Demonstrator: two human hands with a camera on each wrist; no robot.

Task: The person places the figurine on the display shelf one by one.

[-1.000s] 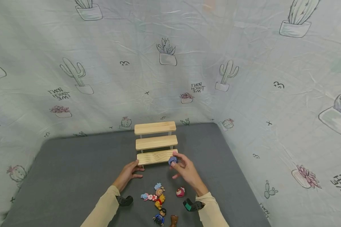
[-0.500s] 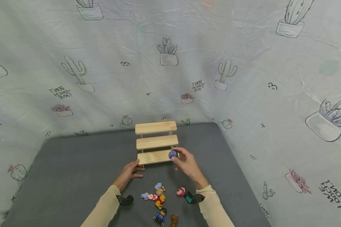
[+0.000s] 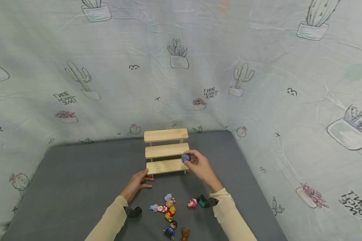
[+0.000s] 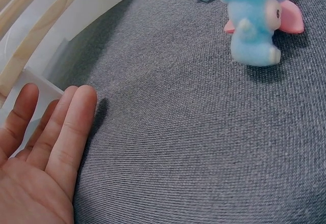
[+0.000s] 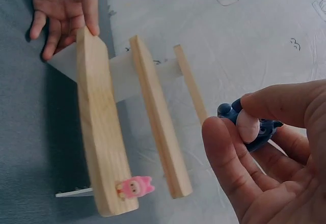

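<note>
Right hand fingers pinching blue figure at wooden steps | left hand lying open, steadying bottom step | risk: figure toppling off narrow step edge.

Head view high, wrist views close, sharing wooden shelf

Three-step stand of pale, unvarnished wood with visible grain, matt, on thin white supports that look like smooth plastic; grey table mat of woven cloth, matt, with a fine ribbed weave seen close in the left wrist view; backdrop sheet of thin, creased printed cloth; small blue figure of smooth plastic with a slight sheen; light-blue elephant toy with a soft, fuzzy flocked coat; cream sleeves of matt fabric; dark wrist straps, seemingly plastic.
</note>
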